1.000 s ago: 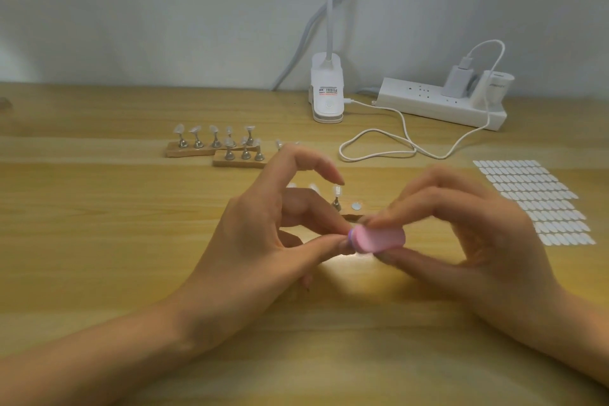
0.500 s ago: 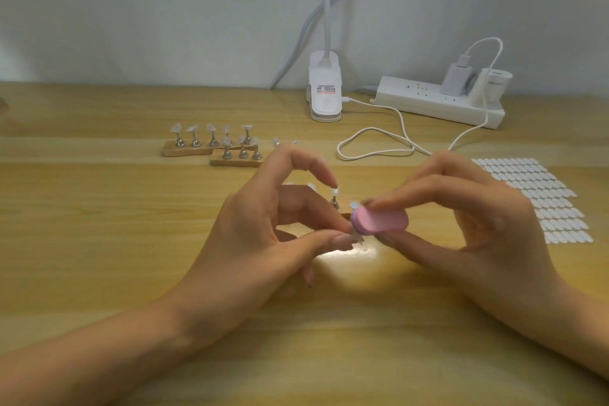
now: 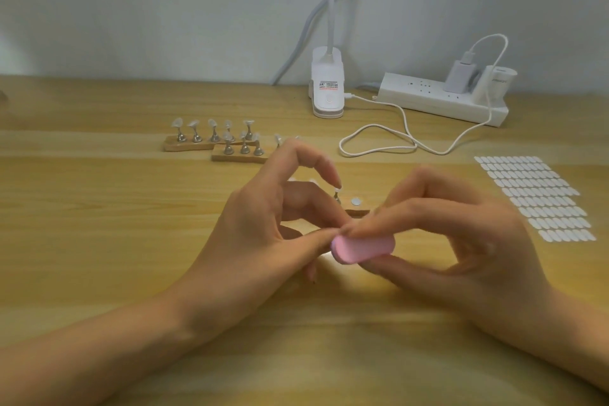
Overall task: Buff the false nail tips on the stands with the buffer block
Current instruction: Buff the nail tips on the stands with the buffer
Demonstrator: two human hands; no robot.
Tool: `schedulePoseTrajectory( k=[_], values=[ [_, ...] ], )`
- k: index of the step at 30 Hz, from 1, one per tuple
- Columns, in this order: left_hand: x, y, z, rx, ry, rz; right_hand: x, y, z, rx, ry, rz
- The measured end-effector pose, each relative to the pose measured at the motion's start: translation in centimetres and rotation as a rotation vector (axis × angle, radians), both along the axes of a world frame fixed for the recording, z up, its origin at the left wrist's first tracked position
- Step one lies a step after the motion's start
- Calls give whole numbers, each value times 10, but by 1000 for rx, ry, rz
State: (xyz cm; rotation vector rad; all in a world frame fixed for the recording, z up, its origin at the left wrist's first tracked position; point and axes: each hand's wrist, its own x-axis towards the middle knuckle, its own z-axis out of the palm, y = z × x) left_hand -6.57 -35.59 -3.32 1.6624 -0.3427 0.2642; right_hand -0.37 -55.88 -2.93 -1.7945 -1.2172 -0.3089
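Head view: right hand (image 3: 461, 241) pinches pink buffer block (image 3: 362, 245); left hand (image 3: 250, 234) pinched beside it — contents hidden.

Pink oval foam buffer block (image 3: 362, 249) lowered leftward by right hand (image 3: 461, 241); clear false nail tip in left hand (image 3: 263, 241) now covered.

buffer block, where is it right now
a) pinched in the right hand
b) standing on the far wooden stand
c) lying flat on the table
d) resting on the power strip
a: the right hand pinches the pink buffer block, with its fingers on top and its thumb underneath.
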Motion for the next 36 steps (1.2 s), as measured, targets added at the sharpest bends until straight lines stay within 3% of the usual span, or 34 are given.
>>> schedulePoseTrajectory(
  k=[26, 36],
  values=[
    [0, -1, 0, 0, 13, -14, -2, -1, -3, -1, -38, 16],
    [-2, -1, 1, -12, 2, -20, 8, -8, -3, 98, 90, -58]
  ],
)
